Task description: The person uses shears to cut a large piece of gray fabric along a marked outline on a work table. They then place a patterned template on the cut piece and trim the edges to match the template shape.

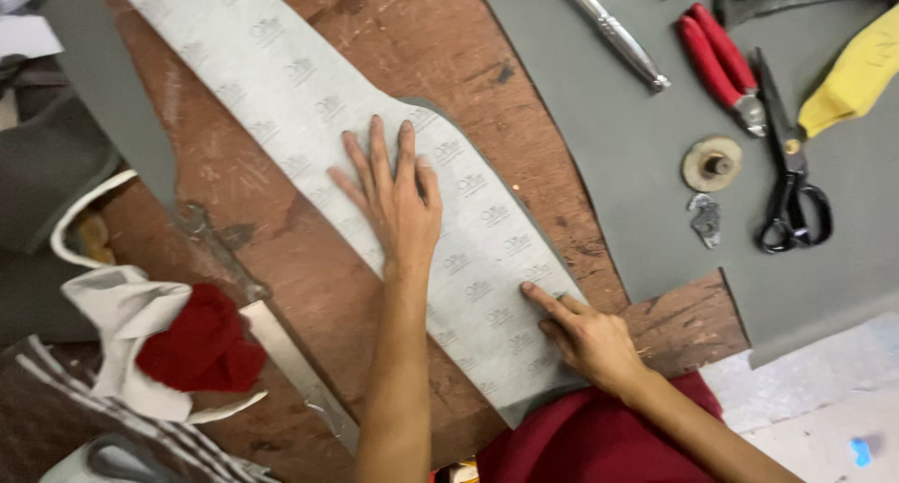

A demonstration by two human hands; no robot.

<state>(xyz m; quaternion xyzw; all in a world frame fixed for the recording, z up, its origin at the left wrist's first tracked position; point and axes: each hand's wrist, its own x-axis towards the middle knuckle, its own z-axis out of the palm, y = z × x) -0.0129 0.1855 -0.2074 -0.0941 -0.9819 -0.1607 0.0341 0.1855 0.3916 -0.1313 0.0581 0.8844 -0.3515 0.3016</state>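
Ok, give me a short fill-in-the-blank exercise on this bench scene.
1. The left hand lies flat on the pale printed ____.
2. The right hand presses the pattern's edge with its ____ finger.
3. The pliers have ____ handles.
4. The black scissors lie on the ____ sheet.

Missing words: pattern; index; red; grey

Worn brown wooden bench (309, 258), scratched & stained. Lying on it: long pale printed pattern piece (318, 109) running far-left to near-centre, w/ grey sheet edge showing under it. Big grey sheet (618, 183) covers right side; on it a metal rod (613, 32), red-handled pliers (721, 64), black scissors (791, 188), small round disc (712, 162), small metal bit (705, 218). Flat metal ruler (286, 352) near-left. Red & white cloths (169, 343) at left edge.
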